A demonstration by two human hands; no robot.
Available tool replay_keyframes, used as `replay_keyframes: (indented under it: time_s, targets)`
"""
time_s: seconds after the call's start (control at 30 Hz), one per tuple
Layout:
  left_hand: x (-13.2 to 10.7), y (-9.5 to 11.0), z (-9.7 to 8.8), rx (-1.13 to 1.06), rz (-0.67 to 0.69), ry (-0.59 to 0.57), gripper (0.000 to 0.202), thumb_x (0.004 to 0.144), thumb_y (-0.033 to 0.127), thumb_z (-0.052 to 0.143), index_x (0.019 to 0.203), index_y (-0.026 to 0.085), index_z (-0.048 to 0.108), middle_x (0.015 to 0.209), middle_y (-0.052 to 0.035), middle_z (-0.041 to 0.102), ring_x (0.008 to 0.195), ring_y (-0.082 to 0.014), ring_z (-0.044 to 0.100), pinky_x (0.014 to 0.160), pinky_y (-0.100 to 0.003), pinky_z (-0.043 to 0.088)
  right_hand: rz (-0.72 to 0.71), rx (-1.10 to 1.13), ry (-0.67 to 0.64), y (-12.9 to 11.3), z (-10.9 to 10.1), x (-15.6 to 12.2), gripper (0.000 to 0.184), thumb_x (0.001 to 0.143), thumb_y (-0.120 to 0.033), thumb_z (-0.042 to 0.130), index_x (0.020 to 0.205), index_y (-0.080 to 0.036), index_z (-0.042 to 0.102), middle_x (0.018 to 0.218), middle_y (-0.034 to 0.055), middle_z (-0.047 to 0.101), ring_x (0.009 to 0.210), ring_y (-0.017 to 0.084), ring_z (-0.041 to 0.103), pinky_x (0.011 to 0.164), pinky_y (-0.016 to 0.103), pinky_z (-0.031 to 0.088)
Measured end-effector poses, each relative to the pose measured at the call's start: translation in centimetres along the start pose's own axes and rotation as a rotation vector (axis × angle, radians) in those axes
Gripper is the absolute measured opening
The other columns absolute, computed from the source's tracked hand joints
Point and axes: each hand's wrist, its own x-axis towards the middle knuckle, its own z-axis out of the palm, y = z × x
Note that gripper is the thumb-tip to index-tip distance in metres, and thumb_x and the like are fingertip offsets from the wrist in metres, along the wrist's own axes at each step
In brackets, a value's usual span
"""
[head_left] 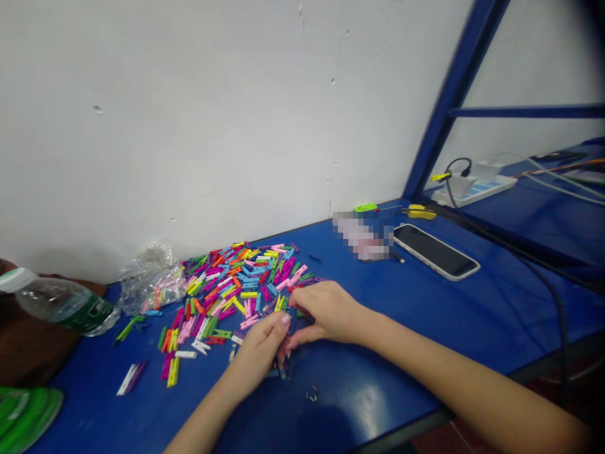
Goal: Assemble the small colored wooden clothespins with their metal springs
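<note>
A heap of small coloured clothes pegs (pixel 236 284) lies on the blue table (pixel 425 315) by the white wall. My left hand (pixel 262 350) rests at the heap's near edge, fingers curled over a few pegs. My right hand (pixel 326 312) sits just to its right, fingers bent down onto the pegs at the heap's right edge. What either hand pinches is hidden under the fingers. A small metal spring (pixel 312 395) lies on the table in front of the hands.
A crumpled clear bag (pixel 151 277) with pegs lies left of the heap, a plastic bottle (pixel 61 304) on its side further left. A phone (pixel 435 251) lies at right, with a power strip (pixel 472 188), cables and screwdrivers (pixel 416 212) behind it. Blue frame bars (pixel 449 94) rise at right.
</note>
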Motion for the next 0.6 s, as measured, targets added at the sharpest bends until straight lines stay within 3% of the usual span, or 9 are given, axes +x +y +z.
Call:
replay_keyframes:
  time_s: [0.1,0.2,0.3,0.5,0.6]
  targets:
    - [-0.08,0.22,-0.17,0.063,0.026,0.031,0.041,0.078,0.051,0.034,0.059,0.017,0.045,0.049,0.0046,0.044,0.045,-0.0098,0.042,0.045,-0.020,0.033,0.022,0.079,-0.062,0.14,-0.41,0.08,0.048,0.072,-0.061,0.039,0.082,-0.016,0.050,0.067,0.0007,0.057,0.061,0.014,0.053,0.052,0.022,0.031]
    - [-0.25,0.42,-0.25,0.159,0.085,0.053,0.038,0.079,0.047,0.035,0.058,0.017,0.045,0.050,0.0042,0.045,0.047,-0.0106,0.042,0.048,-0.021,0.033,0.066,0.185,-0.118,0.10,-0.56,0.21,0.036,0.087,-0.042,0.028,0.072,-0.016,0.049,0.066,-0.0003,0.054,0.058,0.011,0.048,0.052,0.020,0.029]
    - [-0.35,0.43,-0.24,0.235,0.121,0.047,0.035,0.080,0.043,0.036,0.057,0.017,0.045,0.051,0.0041,0.045,0.049,-0.0108,0.042,0.049,-0.021,0.032,0.095,0.318,-0.150,-0.07,-0.35,0.33,0.036,0.089,-0.030,0.026,0.065,-0.015,0.047,0.061,-0.0016,0.051,0.055,0.009,0.044,0.051,0.019,0.028]
    - [-0.44,0.63,-0.16,0.216,0.112,0.006,0.030,0.082,0.039,0.034,0.071,0.017,0.051,0.060,0.0023,0.050,0.052,-0.0116,0.046,0.050,-0.021,0.034,0.107,0.366,-0.153,-0.38,0.03,0.31,0.033,0.089,-0.026,0.028,0.067,-0.015,0.049,0.061,-0.0009,0.051,0.056,0.010,0.043,0.052,0.019,0.030]
    - [-0.58,1.00,-0.07,0.183,0.105,-0.020,0.035,0.082,0.040,0.032,0.067,0.016,0.053,0.059,0.0015,0.050,0.053,-0.0118,0.046,0.051,-0.021,0.035,0.106,0.360,-0.176,-0.45,-0.08,0.27,0.031,0.088,-0.024,0.029,0.070,-0.015,0.052,0.065,0.0003,0.055,0.058,0.010,0.047,0.056,0.020,0.033]
